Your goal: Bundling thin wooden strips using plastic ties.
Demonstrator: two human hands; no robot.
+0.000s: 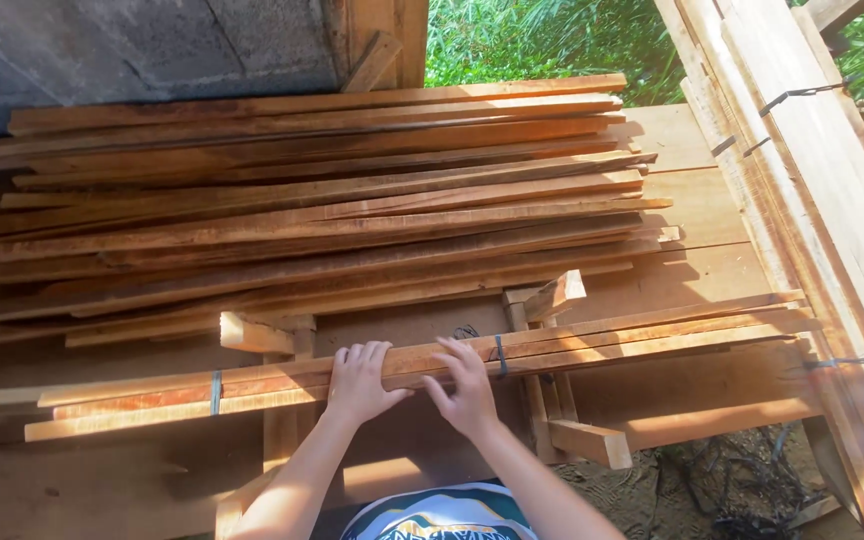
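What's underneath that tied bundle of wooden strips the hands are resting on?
The bundle rests on short wooden crosspieces, with flat boards lower down. What lies directly under its middle is covered by the left hand and right hand.

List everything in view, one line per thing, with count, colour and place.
Bundle of wooden slats: one, reddish-brown, lying across the front under both hands.
Bands: two seen, grey, wrapped round the bundle left and right of the hands.
Loose slat pile: one, too many slats to count, reddish-brown, behind the bundle.
Wooden support frame: one, light brown, beneath the bundle.
Stacked boards: one strapped stack, pale, slanting down the right edge.
Concrete wall: one, grey, top left.
Greenery: green, top centre.
Left hand: one, on the bundle.
Right hand: one, on the bundle beside it.
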